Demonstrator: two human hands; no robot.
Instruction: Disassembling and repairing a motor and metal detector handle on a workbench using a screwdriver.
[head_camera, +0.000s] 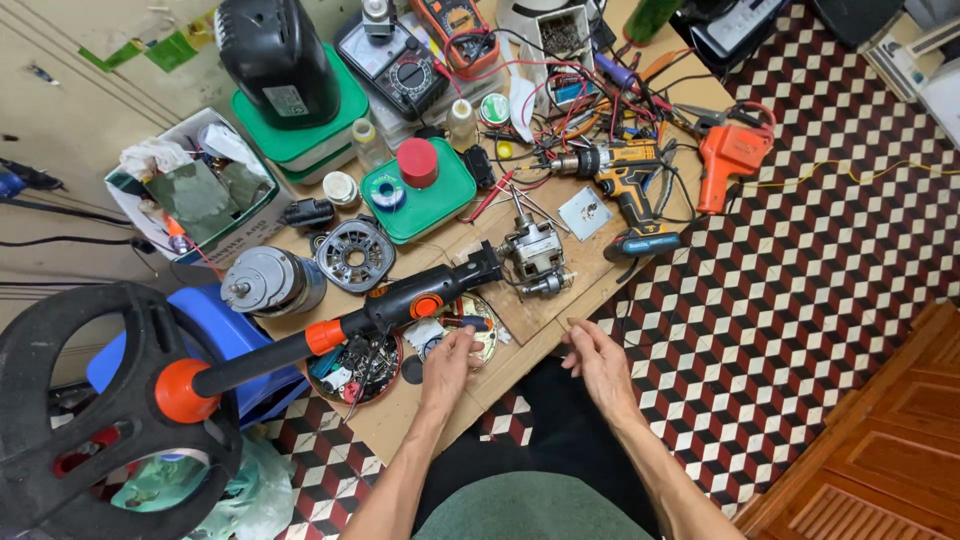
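My left-hand fingers (462, 340) curl loosely over the round metal dish (478, 322), just below the black-and-orange tool handle (400, 308). My right hand (597, 362), right of that handle, hangs with fingers loosely spread, holding nothing, at the wooden board's (540, 322) edge.

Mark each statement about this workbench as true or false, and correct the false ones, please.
1. The left hand reaches over a round tin at the bench edge. True.
2. The right hand holds the drill. False: it is empty, at the bench edge, apart from the drill.
3. A red cap stands on the green box. True.
4. The orange tool lies on the floor. False: it lies at the bench corner.
5. The small motor lies between the drill and the long black tool. True.
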